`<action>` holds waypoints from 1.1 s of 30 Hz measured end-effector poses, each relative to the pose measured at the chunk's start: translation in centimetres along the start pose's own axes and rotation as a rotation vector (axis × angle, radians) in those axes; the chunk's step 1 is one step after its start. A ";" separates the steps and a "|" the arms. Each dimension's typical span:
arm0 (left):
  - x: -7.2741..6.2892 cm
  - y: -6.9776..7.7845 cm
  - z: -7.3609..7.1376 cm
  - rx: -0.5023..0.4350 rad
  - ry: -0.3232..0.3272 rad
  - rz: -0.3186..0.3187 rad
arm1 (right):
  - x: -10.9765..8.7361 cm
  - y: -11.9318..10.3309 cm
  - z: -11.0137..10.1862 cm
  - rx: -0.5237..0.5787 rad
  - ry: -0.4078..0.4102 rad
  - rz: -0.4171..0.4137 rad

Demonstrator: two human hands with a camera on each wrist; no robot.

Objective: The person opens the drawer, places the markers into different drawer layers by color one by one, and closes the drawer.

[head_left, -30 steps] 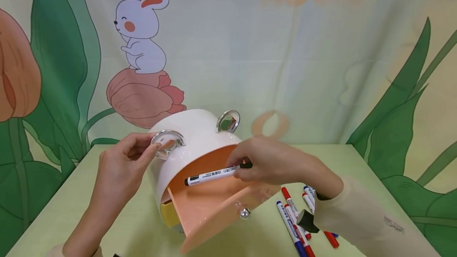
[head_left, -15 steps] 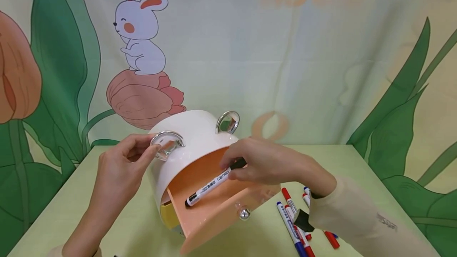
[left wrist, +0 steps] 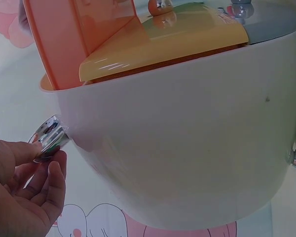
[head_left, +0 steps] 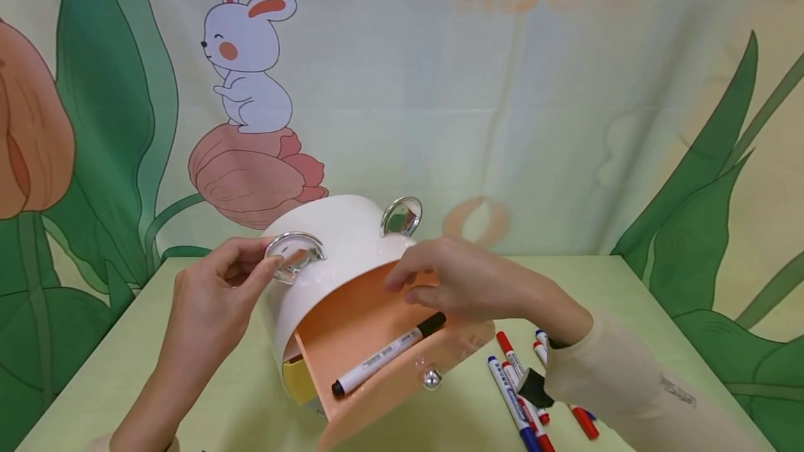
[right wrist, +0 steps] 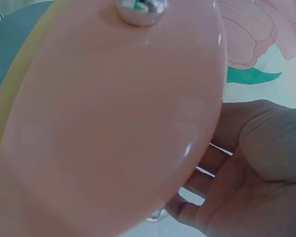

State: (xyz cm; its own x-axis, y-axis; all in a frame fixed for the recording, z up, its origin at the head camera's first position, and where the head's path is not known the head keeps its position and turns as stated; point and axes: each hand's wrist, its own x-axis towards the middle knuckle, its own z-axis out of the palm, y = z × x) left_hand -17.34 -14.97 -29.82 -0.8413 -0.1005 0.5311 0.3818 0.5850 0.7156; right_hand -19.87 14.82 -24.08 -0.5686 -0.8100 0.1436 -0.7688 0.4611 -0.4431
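Observation:
A white storage box (head_left: pixel 342 229) with silver ear-shaped trims stands on the table, its top orange drawer (head_left: pixel 333 340) pulled out. My left hand (head_left: pixel 216 291) pinches the left silver ear (head_left: pixel 295 255) between thumb and fingers; the left wrist view shows the same grip on the ear (left wrist: pixel 50 136). In the drawer lies a whiteboard marker (head_left: pixel 386 356) with a black cap, slanting along the front panel. Above it, my right hand (head_left: pixel 471 281) hovers over the drawer's right side with relaxed fingers and nothing between them. In the right wrist view the drawer front (right wrist: pixel 113 108) hides its fingertips.
Several red and blue markers (head_left: pixel 511 396) lie on the green table (head_left: pixel 597 284) right of the box, partly under the right sleeve. Below the orange drawer is a yellow drawer (head_left: pixel 300 382). A printed curtain (head_left: pixel 534 103) hangs behind the table.
The right hand has lowered one end of the black-capped marker and let go of it; the marker now lies in the drawer. The left hand has stayed on the ear.

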 end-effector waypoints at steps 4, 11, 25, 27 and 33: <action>0.0 0.0 0.0 -0.002 -0.001 0.003 | -0.8 0.6 -0.1 0.006 0.032 0.007; 0.0 0.1 0.0 0.003 -0.002 0.005 | -3.0 2.0 -0.7 0.044 0.096 0.095; -0.1 0.1 0.0 0.005 -0.005 0.004 | -7.1 3.7 -1.7 0.062 0.236 0.245; -0.1 0.1 0.0 0.008 -0.009 -0.004 | -7.8 4.0 -1.7 0.056 0.252 0.270; -0.1 0.1 0.0 0.004 -0.011 -0.013 | -9.9 4.9 -1.9 0.045 0.306 0.318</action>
State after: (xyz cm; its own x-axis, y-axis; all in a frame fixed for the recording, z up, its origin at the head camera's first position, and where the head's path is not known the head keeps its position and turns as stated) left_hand -17.24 -14.96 -29.81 -0.8502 -0.0994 0.5170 0.3694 0.5871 0.7203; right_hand -18.54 25.75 -25.97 -0.8406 -0.4827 0.2458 -0.5316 0.6483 -0.5450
